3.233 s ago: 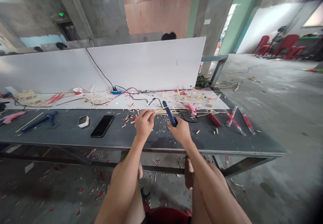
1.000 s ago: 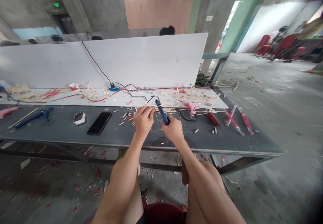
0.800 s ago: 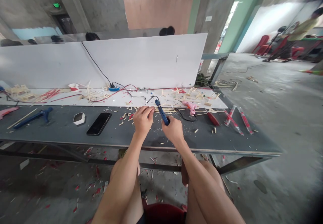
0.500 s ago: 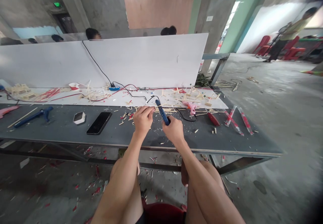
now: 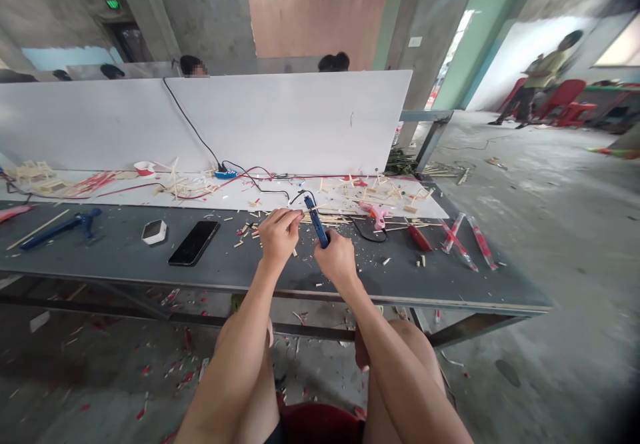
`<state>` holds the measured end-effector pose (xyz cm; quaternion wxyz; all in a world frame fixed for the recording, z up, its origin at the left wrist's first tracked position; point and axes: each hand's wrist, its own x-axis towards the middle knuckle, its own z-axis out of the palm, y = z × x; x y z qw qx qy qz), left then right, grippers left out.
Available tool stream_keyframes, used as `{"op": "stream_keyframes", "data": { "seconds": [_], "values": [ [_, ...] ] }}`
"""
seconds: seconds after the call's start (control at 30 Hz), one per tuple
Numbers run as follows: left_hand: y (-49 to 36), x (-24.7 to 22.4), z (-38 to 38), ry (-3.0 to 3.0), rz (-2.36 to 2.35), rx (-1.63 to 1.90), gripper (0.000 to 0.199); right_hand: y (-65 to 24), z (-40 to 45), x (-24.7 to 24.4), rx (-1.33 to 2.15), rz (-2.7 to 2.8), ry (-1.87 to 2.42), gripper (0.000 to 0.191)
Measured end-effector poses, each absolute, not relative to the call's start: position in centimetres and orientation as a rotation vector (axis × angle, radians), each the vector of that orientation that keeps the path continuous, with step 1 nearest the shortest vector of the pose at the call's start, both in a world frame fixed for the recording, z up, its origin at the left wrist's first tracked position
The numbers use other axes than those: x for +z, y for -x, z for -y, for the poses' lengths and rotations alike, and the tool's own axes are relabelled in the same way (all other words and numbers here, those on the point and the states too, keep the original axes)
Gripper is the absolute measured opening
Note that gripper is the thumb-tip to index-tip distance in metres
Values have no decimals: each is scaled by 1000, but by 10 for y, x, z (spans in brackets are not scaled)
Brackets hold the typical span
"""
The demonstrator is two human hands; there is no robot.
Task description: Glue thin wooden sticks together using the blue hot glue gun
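Observation:
My right hand [image 5: 336, 257] is closed around the lower end of a slim blue hand tool [image 5: 317, 224], which points up and away from me; its exact kind is hard to make out. My left hand [image 5: 279, 234] is closed in a pinch on a thin wooden stick [image 5: 320, 207]. The stick lies across the tool's upper end, and its near end is hidden by my fingers. Both hands hover over the front of the dark table [image 5: 280, 281]. Short cut wooden pieces [image 5: 245, 232] are scattered beside and behind my left hand.
A phone [image 5: 194, 243], a small white device [image 5: 154, 232] and a blue tool [image 5: 63, 229] lie leftward. To the right are a pink glue gun [image 5: 376, 215], a red-handled tool [image 5: 419, 238] and red-and-clear packets [image 5: 483, 244]. A white panel [image 5: 280, 124] stands behind, with people beyond.
The view has shifted slightly. The wooden stick now shows extending to the right past the blue tool's upper end. Both hands keep their hold. The person at the far right has moved left.

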<state>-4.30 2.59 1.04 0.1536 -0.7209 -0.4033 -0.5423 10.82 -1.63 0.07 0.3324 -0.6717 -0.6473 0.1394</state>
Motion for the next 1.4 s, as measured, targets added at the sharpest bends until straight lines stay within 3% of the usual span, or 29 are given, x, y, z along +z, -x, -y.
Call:
{"op": "stream_keyframes", "data": {
  "seconds": [1.4],
  "values": [
    [4,3,-29,2115,1309,-1260,21,-143,6,-19,455,1598,1676,23]
  ]
}}
